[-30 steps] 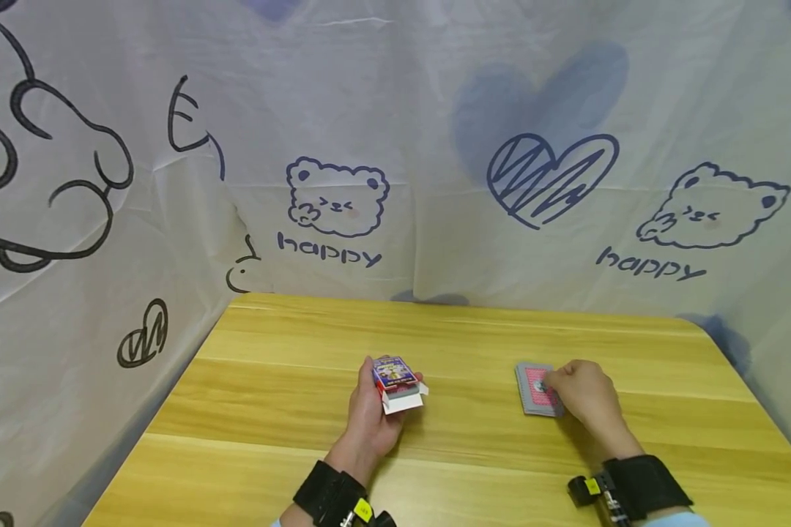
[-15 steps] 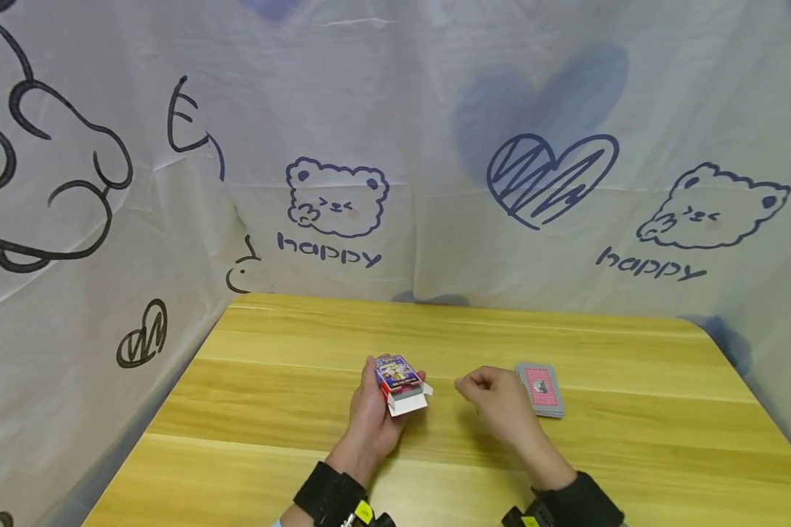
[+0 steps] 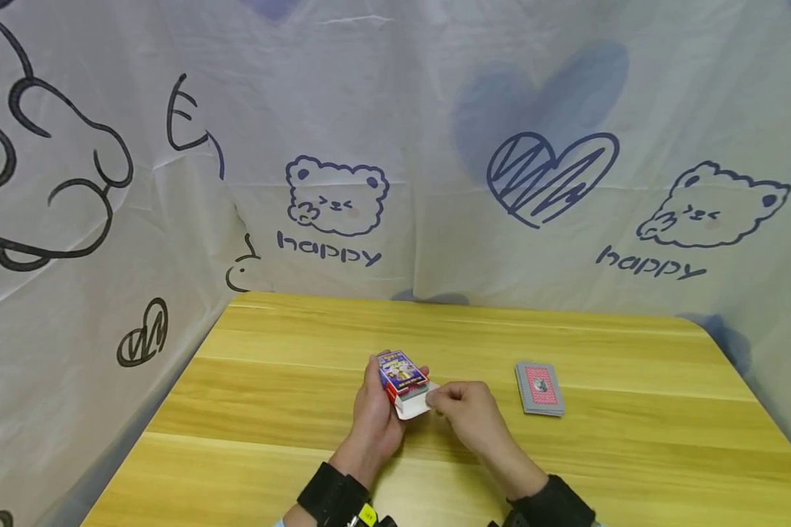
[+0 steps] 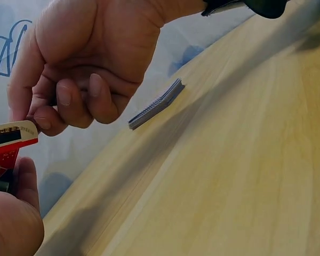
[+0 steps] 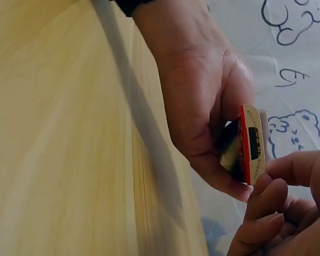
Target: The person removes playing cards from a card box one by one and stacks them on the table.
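We hold the card box (image 3: 402,375) in the left hand (image 3: 376,417), above the bench (image 3: 270,410), with the fingers (image 5: 224,128) curled round its body and the open end toward the right. The right hand (image 3: 471,417) pinches the white flap (image 3: 417,407) at that end between thumb and forefinger; its other fingers (image 4: 82,98) are curled in. The loose deck (image 3: 539,388) lies face down on the bench, well apart to the right of both hands.

In our judgement, the flap is being worked, and doing this well calls for three things:

1. Keep the left grip on the box sides, clear of the mouth.
2. Hold the flap near its crease, not its edge.
3. Bend it along the crease without twisting, since thin card tears.
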`<action>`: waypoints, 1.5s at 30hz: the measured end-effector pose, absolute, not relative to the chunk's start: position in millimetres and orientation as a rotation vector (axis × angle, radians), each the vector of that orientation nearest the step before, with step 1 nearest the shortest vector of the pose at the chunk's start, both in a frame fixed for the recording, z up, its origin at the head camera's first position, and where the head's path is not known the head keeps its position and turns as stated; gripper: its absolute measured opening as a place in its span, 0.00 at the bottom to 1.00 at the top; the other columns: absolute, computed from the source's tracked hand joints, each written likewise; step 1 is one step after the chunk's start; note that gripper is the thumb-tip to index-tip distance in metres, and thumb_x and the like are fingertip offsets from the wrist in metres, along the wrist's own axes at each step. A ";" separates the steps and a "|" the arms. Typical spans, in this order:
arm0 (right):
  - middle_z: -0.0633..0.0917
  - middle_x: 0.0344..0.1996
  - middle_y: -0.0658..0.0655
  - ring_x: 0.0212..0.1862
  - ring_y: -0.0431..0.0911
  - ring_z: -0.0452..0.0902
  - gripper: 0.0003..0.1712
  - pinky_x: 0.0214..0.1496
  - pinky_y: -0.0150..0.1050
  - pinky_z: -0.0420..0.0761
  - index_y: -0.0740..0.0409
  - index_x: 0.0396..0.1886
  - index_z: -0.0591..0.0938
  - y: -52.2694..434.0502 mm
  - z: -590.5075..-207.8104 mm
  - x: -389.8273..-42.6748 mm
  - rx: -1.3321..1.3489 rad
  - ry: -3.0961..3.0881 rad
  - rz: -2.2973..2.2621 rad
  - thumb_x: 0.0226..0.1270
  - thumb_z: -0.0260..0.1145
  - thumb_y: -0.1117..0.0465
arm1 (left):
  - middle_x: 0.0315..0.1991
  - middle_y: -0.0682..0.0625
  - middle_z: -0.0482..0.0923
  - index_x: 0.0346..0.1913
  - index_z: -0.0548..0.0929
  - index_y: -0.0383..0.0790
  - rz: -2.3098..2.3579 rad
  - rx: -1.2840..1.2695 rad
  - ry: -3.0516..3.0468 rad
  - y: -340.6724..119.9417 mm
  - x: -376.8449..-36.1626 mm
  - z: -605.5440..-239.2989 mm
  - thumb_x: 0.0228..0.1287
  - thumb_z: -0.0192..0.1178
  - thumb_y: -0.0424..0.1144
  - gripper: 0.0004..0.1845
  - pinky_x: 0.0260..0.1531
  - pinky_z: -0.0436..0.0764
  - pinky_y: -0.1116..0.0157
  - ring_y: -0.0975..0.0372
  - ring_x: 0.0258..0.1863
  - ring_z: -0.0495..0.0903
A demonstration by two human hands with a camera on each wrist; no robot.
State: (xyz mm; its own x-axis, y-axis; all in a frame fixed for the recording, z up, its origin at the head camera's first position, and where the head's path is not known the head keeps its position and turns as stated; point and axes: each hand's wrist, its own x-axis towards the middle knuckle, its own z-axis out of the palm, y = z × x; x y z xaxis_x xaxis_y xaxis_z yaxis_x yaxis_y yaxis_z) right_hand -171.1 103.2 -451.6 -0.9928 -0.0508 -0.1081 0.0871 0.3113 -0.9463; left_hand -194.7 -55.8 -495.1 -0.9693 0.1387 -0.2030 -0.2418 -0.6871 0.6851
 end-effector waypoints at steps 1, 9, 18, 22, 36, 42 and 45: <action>0.77 0.17 0.49 0.22 0.41 0.68 0.12 0.22 0.31 0.65 0.63 0.27 0.89 103.2 -452.1 -171.9 0.065 2.429 -1.790 0.70 0.70 0.62 | 0.79 0.32 0.55 0.84 0.46 0.47 2.705 -0.186 1.123 -55.3 -194.3 -494.7 0.86 0.29 0.63 0.35 0.57 0.86 0.58 0.53 0.63 0.81; 0.73 0.14 0.49 0.18 0.40 0.65 0.16 0.18 0.31 0.61 0.64 0.25 0.85 104.5 -454.4 -175.0 0.252 2.291 -1.875 0.71 0.71 0.58 | 0.79 0.33 0.54 0.82 0.48 0.52 2.703 -0.087 1.120 -50.6 -192.9 -492.4 0.87 0.27 0.60 0.31 0.59 0.84 0.57 0.53 0.64 0.80; 0.74 0.15 0.49 0.20 0.40 0.66 0.14 0.19 0.30 0.62 0.63 0.24 0.83 104.6 -454.8 -174.0 0.310 2.214 -1.922 0.67 0.73 0.61 | 0.77 0.39 0.59 0.79 0.55 0.56 2.706 -0.080 1.104 -48.3 -191.1 -489.9 0.87 0.30 0.60 0.27 0.59 0.84 0.55 0.52 0.65 0.80; 0.75 0.15 0.49 0.20 0.40 0.67 0.11 0.21 0.31 0.64 0.62 0.23 0.83 105.0 -454.9 -174.0 0.319 2.156 -1.947 0.63 0.72 0.63 | 0.74 0.42 0.62 0.79 0.56 0.57 2.711 -0.084 1.093 -49.0 -191.1 -490.5 0.87 0.30 0.60 0.26 0.58 0.85 0.53 0.52 0.65 0.80; 0.74 0.17 0.48 0.21 0.40 0.65 0.12 0.21 0.31 0.63 0.62 0.26 0.83 104.6 -455.7 -170.4 0.324 2.082 -1.991 0.67 0.73 0.61 | 0.75 0.42 0.60 0.78 0.56 0.59 2.713 -0.064 1.078 -48.1 -190.0 -490.1 0.87 0.29 0.60 0.26 0.57 0.85 0.56 0.53 0.64 0.80; 0.74 0.17 0.48 0.22 0.40 0.66 0.10 0.23 0.31 0.65 0.65 0.34 0.87 106.5 -454.6 -171.0 0.276 2.070 -1.958 0.65 0.75 0.61 | 0.76 0.41 0.60 0.77 0.57 0.60 2.738 -0.071 1.054 -50.9 -192.6 -491.6 0.87 0.30 0.60 0.25 0.59 0.84 0.55 0.53 0.63 0.80; 0.74 0.17 0.48 0.22 0.40 0.66 0.15 0.23 0.32 0.64 0.63 0.29 0.85 107.8 -453.6 -170.8 0.271 2.089 -1.917 0.67 0.76 0.56 | 0.77 0.40 0.58 0.78 0.57 0.61 2.733 -0.071 1.072 -53.3 -193.0 -491.7 0.87 0.29 0.61 0.26 0.59 0.84 0.55 0.54 0.63 0.80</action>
State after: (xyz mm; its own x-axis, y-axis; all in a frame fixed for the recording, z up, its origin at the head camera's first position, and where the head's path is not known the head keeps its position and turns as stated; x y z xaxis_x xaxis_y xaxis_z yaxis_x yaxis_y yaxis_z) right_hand -170.8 107.8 -453.6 -0.9396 -0.0577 -0.3375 0.3313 0.0955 -0.9387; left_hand -193.0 -53.3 -491.7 -0.9779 0.1719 -0.1187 -0.2068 -0.7156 0.6672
